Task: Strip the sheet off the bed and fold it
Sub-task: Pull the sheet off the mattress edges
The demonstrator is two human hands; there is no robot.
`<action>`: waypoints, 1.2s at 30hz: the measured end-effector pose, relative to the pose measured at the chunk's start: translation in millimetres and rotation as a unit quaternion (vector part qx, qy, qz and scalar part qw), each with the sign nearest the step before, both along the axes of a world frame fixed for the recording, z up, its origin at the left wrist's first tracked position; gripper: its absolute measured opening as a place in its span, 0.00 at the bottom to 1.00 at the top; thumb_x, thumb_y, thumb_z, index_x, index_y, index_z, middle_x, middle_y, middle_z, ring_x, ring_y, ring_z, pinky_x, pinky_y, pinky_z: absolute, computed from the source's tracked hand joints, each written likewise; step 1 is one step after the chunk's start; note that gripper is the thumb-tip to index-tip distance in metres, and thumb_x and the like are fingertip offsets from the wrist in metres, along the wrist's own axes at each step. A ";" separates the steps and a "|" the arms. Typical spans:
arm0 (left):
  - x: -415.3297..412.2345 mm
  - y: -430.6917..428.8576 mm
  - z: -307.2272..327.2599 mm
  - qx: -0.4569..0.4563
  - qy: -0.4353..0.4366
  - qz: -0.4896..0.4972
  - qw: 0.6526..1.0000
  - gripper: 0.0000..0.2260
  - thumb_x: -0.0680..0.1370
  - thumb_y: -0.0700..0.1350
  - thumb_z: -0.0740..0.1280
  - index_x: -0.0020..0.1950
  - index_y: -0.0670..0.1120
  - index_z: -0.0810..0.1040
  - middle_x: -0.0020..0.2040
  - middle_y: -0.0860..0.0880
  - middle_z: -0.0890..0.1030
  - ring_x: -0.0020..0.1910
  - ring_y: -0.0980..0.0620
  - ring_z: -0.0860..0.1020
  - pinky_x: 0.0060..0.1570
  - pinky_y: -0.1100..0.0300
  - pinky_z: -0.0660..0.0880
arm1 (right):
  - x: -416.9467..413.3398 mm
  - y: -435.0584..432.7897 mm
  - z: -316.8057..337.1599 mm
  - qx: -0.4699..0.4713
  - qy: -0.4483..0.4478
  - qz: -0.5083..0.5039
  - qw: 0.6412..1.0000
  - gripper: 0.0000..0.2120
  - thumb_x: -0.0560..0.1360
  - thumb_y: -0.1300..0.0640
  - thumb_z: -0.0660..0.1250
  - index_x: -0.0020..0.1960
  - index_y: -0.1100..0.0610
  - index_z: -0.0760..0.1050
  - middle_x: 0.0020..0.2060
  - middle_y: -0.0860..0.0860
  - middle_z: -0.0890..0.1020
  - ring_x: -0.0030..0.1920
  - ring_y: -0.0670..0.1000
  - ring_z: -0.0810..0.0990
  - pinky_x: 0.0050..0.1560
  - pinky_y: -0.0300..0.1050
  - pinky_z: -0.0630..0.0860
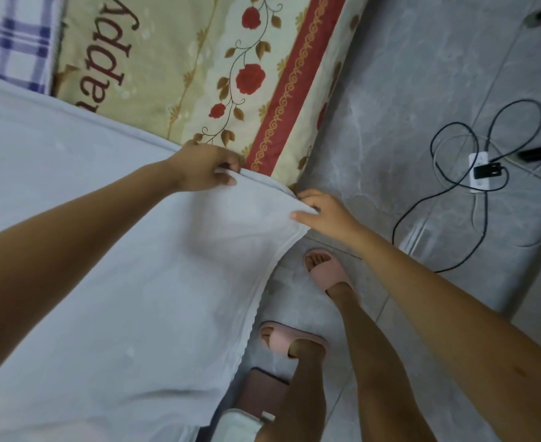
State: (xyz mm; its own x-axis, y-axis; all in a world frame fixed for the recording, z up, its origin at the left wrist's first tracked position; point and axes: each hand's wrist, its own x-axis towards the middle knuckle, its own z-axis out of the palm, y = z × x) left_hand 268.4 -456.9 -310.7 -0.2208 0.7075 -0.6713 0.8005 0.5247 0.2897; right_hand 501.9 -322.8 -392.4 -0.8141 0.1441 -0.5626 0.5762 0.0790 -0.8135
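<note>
Head view, looking down over the bed's edge. The pale white sheet (103,250) covers the lower-left of the frame, with its hemmed border hanging over the side of the bed towards the grey tiled floor (390,90). The left hand (205,169) pinches the sheet's upper edge between thumb and fingers, just where the cloth meets the floral mattress cover (231,59). The right hand (323,215) grips the corner of the same edge, close beside the left, fingers curled into the cloth. Beyond the held edge the floral cover, printed with red roses and lettering, lies exposed, and a blue-checked fabric (10,36) shows at the upper left. Judged from this layout, stripping is under way: one stretch of the bed is uncovered, while most of the sheet appears to lie on the bed. No fold is visible, so folding remains wholly ahead. The person's feet in pink slippers (326,269) stand beside the bed; a power strip (479,170) with black cables lies well apart on the floor.
</note>
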 end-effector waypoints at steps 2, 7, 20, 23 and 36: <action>0.4 -0.3 1.8 0.011 0.000 0.010 1.000 0.04 0.77 0.45 0.66 0.45 0.48 0.73 0.41 0.53 0.78 0.43 0.49 0.73 0.55 0.54 0.61 | -5.8 3.8 2.9 -0.025 -0.017 0.004 1.000 0.09 0.72 0.57 0.72 0.35 0.57 0.76 0.39 0.48 0.76 0.38 0.43 0.75 0.41 0.38 0.70; -1.4 4.4 3.3 0.033 -0.007 0.030 0.999 0.07 0.76 0.41 0.66 0.42 0.48 0.70 0.38 0.51 0.74 0.40 0.48 0.71 0.44 0.59 0.62 | -12.7 17.1 6.9 -0.031 -0.023 0.049 0.998 0.10 0.71 0.58 0.74 0.35 0.54 0.74 0.35 0.47 0.75 0.35 0.42 0.75 0.35 0.32 0.68; 10.5 -1.5 -11.2 0.091 -0.029 0.109 0.989 0.02 0.74 0.40 0.70 0.45 0.44 0.79 0.43 0.48 0.81 0.45 0.47 0.77 0.47 0.53 0.73 | -0.4 28.5 10.0 -0.090 -0.081 0.002 0.993 0.06 0.73 0.64 0.71 0.42 0.68 0.81 0.34 0.50 0.84 0.35 0.44 0.82 0.41 0.37 0.80; 10.8 2.7 -14.2 0.106 -0.017 0.100 0.989 0.02 0.74 0.40 0.70 0.44 0.43 0.79 0.42 0.47 0.81 0.43 0.47 0.77 0.43 0.57 0.70 | 6.2 26.2 12.9 -0.117 -0.091 -0.031 0.988 0.09 0.75 0.62 0.67 0.50 0.68 0.80 0.41 0.54 0.84 0.40 0.43 0.83 0.47 0.38 0.80; 50.4 -6.7 -33.8 0.222 0.156 0.168 0.948 0.05 0.70 0.38 0.63 0.44 0.45 0.75 0.45 0.48 0.78 0.50 0.44 0.74 0.51 0.54 0.58 | -2.2 -10.8 -11.7 -0.131 -0.180 -0.293 0.930 0.08 0.72 0.68 0.69 0.51 0.64 0.76 0.43 0.56 0.81 0.43 0.50 0.82 0.44 0.38 0.81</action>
State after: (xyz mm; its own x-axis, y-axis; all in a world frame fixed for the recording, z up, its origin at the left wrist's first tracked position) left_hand 318.8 -463.6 -344.5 -0.6224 0.7597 -0.1885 0.6928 0.6468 0.3189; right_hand 499.8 -333.6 -404.1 -0.3906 0.3234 -0.8619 0.6967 -0.5081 -0.5064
